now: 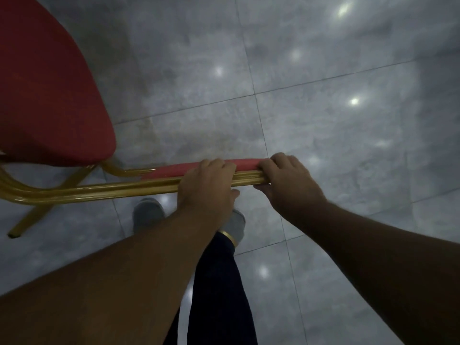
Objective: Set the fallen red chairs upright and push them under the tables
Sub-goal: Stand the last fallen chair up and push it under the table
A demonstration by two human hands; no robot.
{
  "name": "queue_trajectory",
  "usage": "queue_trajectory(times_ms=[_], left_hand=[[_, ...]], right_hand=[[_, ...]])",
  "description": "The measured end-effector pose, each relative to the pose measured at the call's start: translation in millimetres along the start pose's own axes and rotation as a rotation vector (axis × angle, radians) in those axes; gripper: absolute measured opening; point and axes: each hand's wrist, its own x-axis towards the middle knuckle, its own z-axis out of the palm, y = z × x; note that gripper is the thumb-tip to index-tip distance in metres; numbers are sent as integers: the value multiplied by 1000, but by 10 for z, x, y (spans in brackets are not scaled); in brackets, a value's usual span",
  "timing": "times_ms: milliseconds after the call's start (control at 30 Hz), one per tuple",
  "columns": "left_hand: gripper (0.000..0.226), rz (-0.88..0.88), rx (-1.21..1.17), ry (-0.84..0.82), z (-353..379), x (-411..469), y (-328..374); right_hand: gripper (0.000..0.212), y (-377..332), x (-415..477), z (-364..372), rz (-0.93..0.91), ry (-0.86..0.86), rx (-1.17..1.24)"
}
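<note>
1. Head view, chair: a red chair [49, 95] with a gold metal frame [99, 189] fills the left and centre of the picture. Its padded red seat takes up the upper left corner, and the backrest [194, 167] runs edge-on across the middle, a thin strip of red padding lying along the gold tube.
2. Head view, chair legs: one gold leg [29, 221] slants down at the lower left and ends in a dark foot on the floor. A second gold strut crosses beneath the seat's near corner. Whether all the legs touch the floor cannot be told from here.
3. Head view, left hand: the left hand [206, 188] is closed over the backrest, fingers curled across the red padding and the thumb tucked below the gold tube.
4. Head view, right hand: the right hand [286, 178] grips the end of the same backrest just beside the left hand, fingers folded over the top and the thumb under the tube. Both bare forearms reach in from the bottom edge.
5. Head view, floor: the floor [323, 120] is made of large grey marbled tiles with thin dark joints, glossy, with several bright spots of reflected light.
6. Head view, person: below the backrest are two grey shoes [148, 212] and a dark trouser leg [219, 282] with a yellowish band at the ankle.
</note>
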Motion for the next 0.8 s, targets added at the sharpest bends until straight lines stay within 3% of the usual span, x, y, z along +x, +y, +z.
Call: queue_trajectory(times_ms=[133,400,533,633,733,800], left_hand=[[24,38,124,3,4,11,6],[24,18,139,42,-209,-225,-39],[23,65,5,159,-489,-564,48],[25,193,-107,337,-734,-926,111],[13,275,-149,499,-1112,-1430,60],[24,291,-166,531,-1404,-1804,12]], right_hand=[[34,29,17,9,-61,57,-7],[34,-165,-144,-244,-161,210,-58],[35,-422,-403,-689,-201,228,-66],[32,-697,-747,-1157,-274,282,-45],[28,-984,-1156,-1623,-344,352,-9],[29,-1151,-1430,-1858,-423,381,44]])
